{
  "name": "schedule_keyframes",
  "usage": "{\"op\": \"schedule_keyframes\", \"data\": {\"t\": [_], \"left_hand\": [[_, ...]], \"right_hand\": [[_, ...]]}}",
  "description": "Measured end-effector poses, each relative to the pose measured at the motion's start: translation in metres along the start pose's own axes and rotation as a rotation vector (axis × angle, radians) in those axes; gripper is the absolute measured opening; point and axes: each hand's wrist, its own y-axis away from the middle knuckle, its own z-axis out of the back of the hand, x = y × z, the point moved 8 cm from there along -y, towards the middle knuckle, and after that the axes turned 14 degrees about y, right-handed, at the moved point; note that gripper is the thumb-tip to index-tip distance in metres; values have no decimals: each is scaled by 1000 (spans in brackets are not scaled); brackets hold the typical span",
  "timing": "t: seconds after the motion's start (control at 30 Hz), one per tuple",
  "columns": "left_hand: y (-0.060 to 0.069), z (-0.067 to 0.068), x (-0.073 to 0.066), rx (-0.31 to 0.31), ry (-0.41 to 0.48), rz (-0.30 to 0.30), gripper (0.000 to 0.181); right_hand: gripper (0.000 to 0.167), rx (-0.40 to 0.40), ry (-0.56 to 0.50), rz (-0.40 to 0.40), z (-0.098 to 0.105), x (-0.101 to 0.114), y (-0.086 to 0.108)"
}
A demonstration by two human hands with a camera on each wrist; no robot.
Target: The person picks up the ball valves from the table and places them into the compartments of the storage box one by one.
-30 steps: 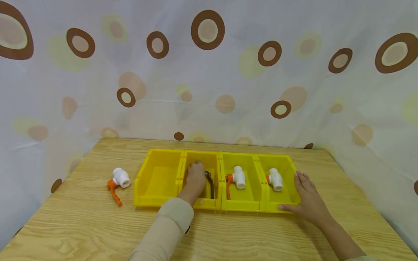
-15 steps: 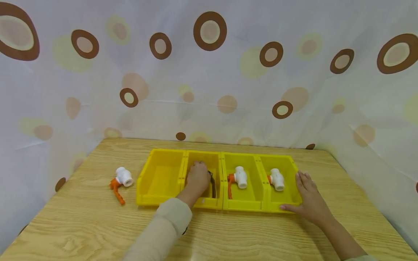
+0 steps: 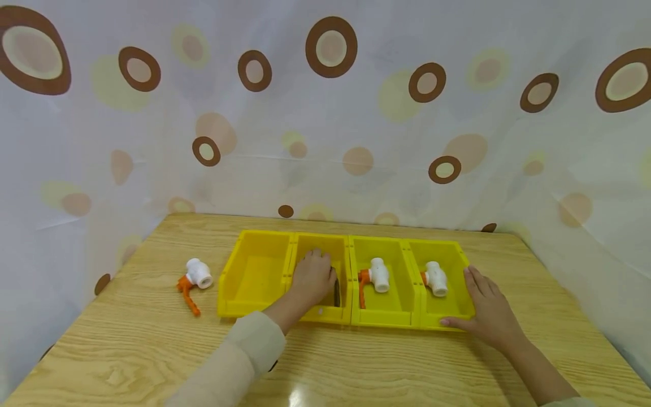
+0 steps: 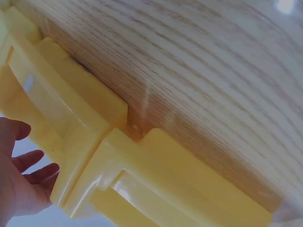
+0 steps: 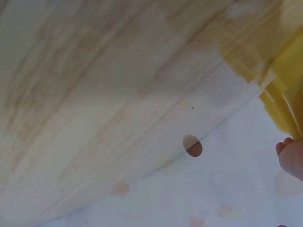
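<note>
My left hand [image 3: 314, 277] reaches into the second compartment from the left of a yellow bin row [image 3: 386, 319]. Its fingers are loosely bent above a dark, slim, curved piece [image 3: 337, 294], whose far end is hidden under the hand. In the left wrist view, thumb and fingers [image 4: 41, 173] stand apart with nothing visible between them. My right hand [image 3: 489, 311] rests against the row's right end, fingers straight along the side wall and thumb at the front edge. White ball valves with orange handles lie in the third compartment [image 3: 378, 275] and the fourth compartment [image 3: 435, 279].
Another white ball valve [image 3: 199, 273] with an orange handle lies on the wooden table [image 3: 127, 339], left of the bins. The leftmost compartment [image 3: 258, 277] shows its bare floor. A patterned curtain [image 3: 285, 113] hangs behind the table and along its sides.
My left hand has shifted slightly to the right within its compartment and now covers more of the dark piece. The right hand stays against the bin end. The head view has turned slightly left.
</note>
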Motion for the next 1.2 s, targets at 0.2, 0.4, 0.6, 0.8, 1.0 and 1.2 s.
{"op": "schedule_keyframes", "data": {"t": [0.2,0.4,0.6,0.8,1.0,1.2], "left_hand": [[12,14,-4,-70,110,-89,21],[22,28,0,-140,275,-148,27],[27,39,12,-150,345,-130,26],[36,55,27,-174,346,-91,28],[43,66,44,-246,323,-91,31],[48,78,56,-328,296,-102,30]], "right_hand": [[115,-20,17,36,2,2,1],[113,-34,26,85,6,5,0],[114,53,-47,53,2,3,-2],[116,101,-62,31,-2,2,-2],[118,100,-70,26,-1,1,-3],[117,102,-88,27,-1,3,-2]]}}
